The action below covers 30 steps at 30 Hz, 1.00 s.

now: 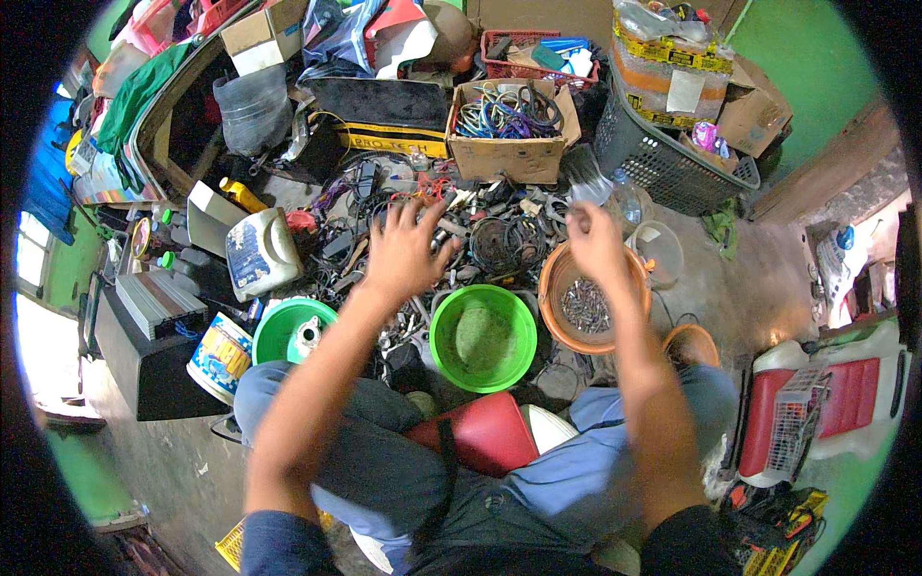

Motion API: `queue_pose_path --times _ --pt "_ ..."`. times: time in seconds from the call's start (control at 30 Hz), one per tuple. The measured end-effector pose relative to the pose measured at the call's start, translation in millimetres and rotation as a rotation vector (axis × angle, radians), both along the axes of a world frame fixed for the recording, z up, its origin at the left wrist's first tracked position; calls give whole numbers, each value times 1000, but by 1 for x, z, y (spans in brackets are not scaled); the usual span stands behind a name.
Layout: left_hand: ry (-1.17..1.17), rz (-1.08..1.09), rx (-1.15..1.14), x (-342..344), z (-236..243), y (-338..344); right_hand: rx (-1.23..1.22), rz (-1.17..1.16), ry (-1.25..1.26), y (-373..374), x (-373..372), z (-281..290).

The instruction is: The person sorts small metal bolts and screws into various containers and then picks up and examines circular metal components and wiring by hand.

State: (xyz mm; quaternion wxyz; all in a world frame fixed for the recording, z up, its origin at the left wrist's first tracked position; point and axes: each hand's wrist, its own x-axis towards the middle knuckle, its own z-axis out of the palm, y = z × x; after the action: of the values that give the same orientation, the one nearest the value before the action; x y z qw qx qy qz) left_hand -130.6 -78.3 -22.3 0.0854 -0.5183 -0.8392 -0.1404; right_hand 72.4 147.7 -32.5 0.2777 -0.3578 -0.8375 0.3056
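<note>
Concrete floor (740, 278), green walls (816, 58), and right in the middle, a sprawling heap (475, 213), dark, tangled, thoroughly mixed! Left hand (413, 257) up over that heap, fingers spread wide, gripping nothing. Right hand (597, 240) by the far rim of the orange bucket (595, 347), fingers curled in, maybe pinching something small, impossible to tell from here. Already in the bucket: small metal bits (583, 309), a fair layer of them. Just left of it, a green bowl (480, 382), greyish inside, with no pile to be made out. Farther left, a green tub (272, 322) with one pale fitting (308, 333). Some done, then, by the look of it, but far from finished: plenty left loose in that heap, easily dwarfing the bucket's modest haul.
</note>
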Motion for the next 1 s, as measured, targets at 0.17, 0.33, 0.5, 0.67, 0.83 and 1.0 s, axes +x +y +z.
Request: queue_pose_path --times 0.17,0.33,0.5,0.67,0.83,1.0 --pt "60 -247 -123 -28 68 19 137 149 -246 49 -17 20" --pt "23 -332 -440 -32 5 36 -83 90 -281 45 -26 -80" --pt "24 -437 -811 -15 -63 53 -190 133 -426 5 -29 -156" --pt "124 -590 -920 -21 -119 57 -197 143 -334 -20 -50 -186" --pt "22 -524 -877 -23 -113 96 -206 68 -351 -13 -57 -214" --pt "-2 -494 -874 -38 -118 102 -247 60 -358 -19 -69 -200"
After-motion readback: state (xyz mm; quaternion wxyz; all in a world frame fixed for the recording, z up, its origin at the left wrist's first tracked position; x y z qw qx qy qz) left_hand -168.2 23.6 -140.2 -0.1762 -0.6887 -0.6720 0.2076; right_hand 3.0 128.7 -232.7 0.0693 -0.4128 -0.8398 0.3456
